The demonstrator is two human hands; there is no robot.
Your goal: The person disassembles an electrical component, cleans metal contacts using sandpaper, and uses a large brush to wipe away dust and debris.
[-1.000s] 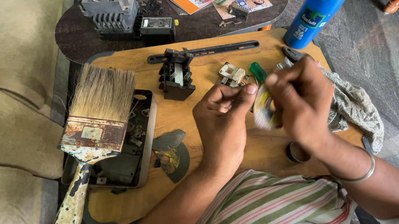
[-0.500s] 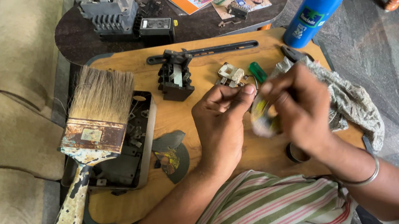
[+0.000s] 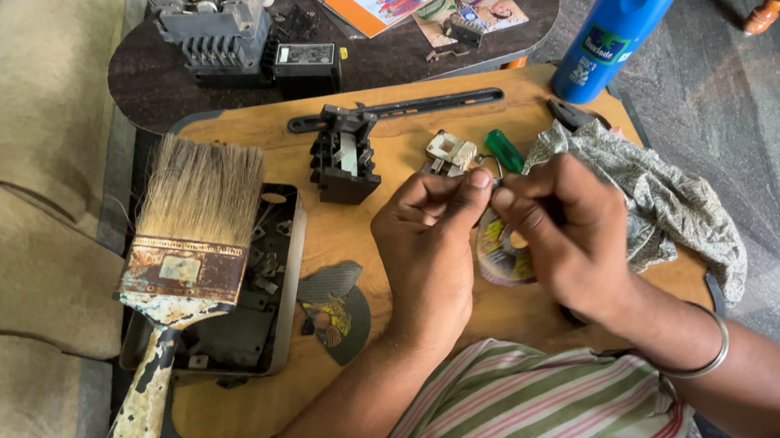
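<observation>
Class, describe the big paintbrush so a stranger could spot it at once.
Start at the wooden board on the person's lap. At its left edge sits a metal tray; the paintbrush lies across it. Only it has wide pale bristles and a paint-flecked handle.

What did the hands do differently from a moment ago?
The right hand has dropped from a raised position and closed in beside the left hand, so their fingertips now meet over the board. The green-handled tool, earlier held up in the right hand, now shows just beyond the fingers. What the fingers pinch is too small to tell. The paintbrush, cloth and blue bottle stayed put.
</observation>
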